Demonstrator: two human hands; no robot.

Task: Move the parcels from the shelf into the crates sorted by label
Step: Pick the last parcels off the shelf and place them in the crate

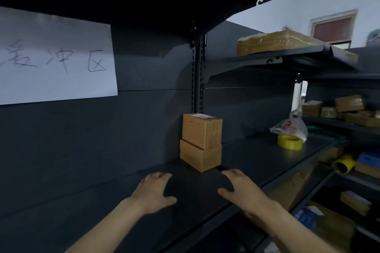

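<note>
Facing the shelf point(257, 156), the person has both arms stretched out over it, palms down. The left hand point(153, 193) and the right hand point(241, 189) are apart from each other, the fingers are spread and relaxed, and neither hand holds anything; whether the palms touch the shelf I cannot tell. The parcels are directly ahead of the hands, in line with the gap between them: a top box point(202, 130) sitting on a bottom box point(200, 155), against the back panel. The two together are taller than wide, so the long axis is upright, and one vertical corner is turned toward the hands. The right hand is the nearer one, its fingertips just beside the lower front corner of the bottom box, while the left fingertips are a little more apart from it. A label point(202, 116) lies on the upper face of the top box (too small to read here). I judge that the next move is to close both hands on the two sides, probably of the top box alone. If both boxes are lifted together, the upper one may slide. Far beyond the right hand lie a tape roll point(290, 142) and a bag point(292, 124); above the left hand hangs a paper sign point(55, 57). No crate is in view.
</note>
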